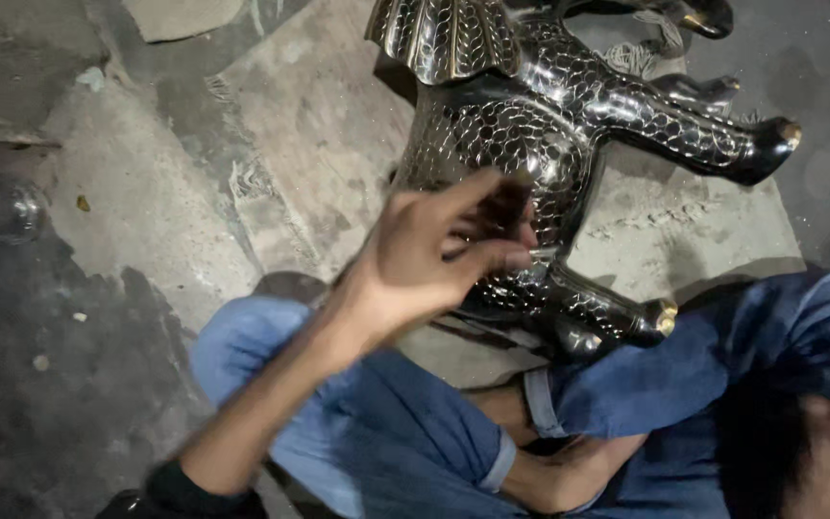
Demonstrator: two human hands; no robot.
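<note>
Black engraved metal animal figure [569,125] on concrete floor [319,144], left hand [425,259] touching it, grip loosely curled, holding nothing

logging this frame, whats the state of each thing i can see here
metal animal figure: lying on its side, legs pointing right, dark with engraved scale pattern, tips brass-coloured
left hand: fingers curled, pinching something small and dark against the figure's body
right hand: not in view
blue trousers: cuff rolled up, legs crossed under the figure
concrete floor: stained, cracked, patchy
</note>
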